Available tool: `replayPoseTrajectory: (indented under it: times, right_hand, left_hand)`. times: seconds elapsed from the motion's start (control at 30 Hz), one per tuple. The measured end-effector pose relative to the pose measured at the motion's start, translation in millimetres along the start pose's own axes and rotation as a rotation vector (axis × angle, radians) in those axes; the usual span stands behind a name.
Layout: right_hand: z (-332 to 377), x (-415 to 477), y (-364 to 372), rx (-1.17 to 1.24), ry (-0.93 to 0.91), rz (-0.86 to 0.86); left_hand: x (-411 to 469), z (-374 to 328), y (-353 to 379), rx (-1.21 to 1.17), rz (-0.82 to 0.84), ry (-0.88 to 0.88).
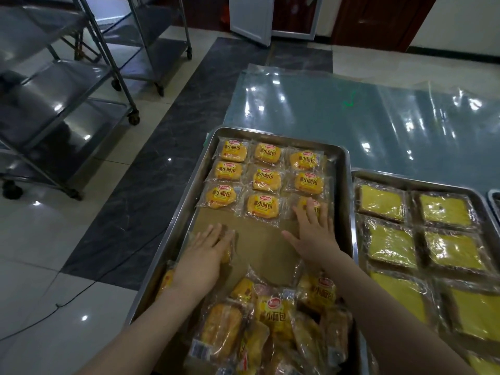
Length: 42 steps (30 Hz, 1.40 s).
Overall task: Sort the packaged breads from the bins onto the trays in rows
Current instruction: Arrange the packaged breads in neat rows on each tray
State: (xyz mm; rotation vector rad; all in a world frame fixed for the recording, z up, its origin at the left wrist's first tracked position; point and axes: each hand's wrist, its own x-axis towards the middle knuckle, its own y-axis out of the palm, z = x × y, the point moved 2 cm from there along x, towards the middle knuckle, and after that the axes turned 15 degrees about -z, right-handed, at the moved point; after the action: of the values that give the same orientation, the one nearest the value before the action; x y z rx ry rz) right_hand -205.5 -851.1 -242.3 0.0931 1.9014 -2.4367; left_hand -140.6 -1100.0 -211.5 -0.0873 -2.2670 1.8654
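Note:
A steel tray (341, 169) lined with brown paper holds small packaged breads (266, 179) laid in three rows of three at its far end. My right hand (313, 234) lies flat, fingers spread, with its fingertips on the right-hand bread of the third row (315, 205). My left hand (207, 251) presses flat on another packaged bread (228, 251) at the tray's left side, just below the third row. A loose heap of the same packaged breads (273, 318) fills the near end of the tray.
A second steel tray (422, 182) to the right holds flat yellow square breads in clear wrap, in two columns. Beyond the trays the table (351, 117) is covered in shiny plastic film. Wheeled steel racks (81, 85) stand on the tiled floor at left.

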Motion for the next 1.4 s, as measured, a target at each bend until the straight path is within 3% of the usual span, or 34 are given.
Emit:
replayPoseTrajectory:
  times: [0.2, 0.4, 0.7, 0.9, 1.07, 1.23, 1.4]
  right_hand:
    - [13.4, -8.6, -7.7, -0.045, -0.132, -0.127]
    - [52.3, -11.8, 3.5, -0.056, -0.441, 0.012]
    - [60.4, -4.3, 5.9, -0.168, -0.418, 0.02]
    - [78.1, 3.0, -8.9, 0.1, -0.356, -0.139]
    - [112.5, -8.2, -4.7, 0.357, -0.512, -0.104]
    - [130.2, -10.5, 15.1, 0.474, -0.411, -0.047]
    - [137.3, -3.9, 27.8, 0.365, -0.394, -0.064]
  left_hand:
    - [-14.5, -0.7, 16.9, -0.013, 0.077, -0.003]
    - [-3.7, 23.7, 25.1, 0.048, 0.147, 0.089]
    - [30.0, 37.1, 28.8, 0.117, 0.189, 0.169]
    - [31.7, 38.1, 24.8, 0.119, 0.095, 0.129]
    - [5.1, 39.8, 14.0, -0.082, -0.086, -0.033]
    - [-11.7, 43.0, 21.4, -0.147, 0.007, -0.082]
    - [-10.9, 48.8, 18.0, -0.198, 0.105, -0.097]
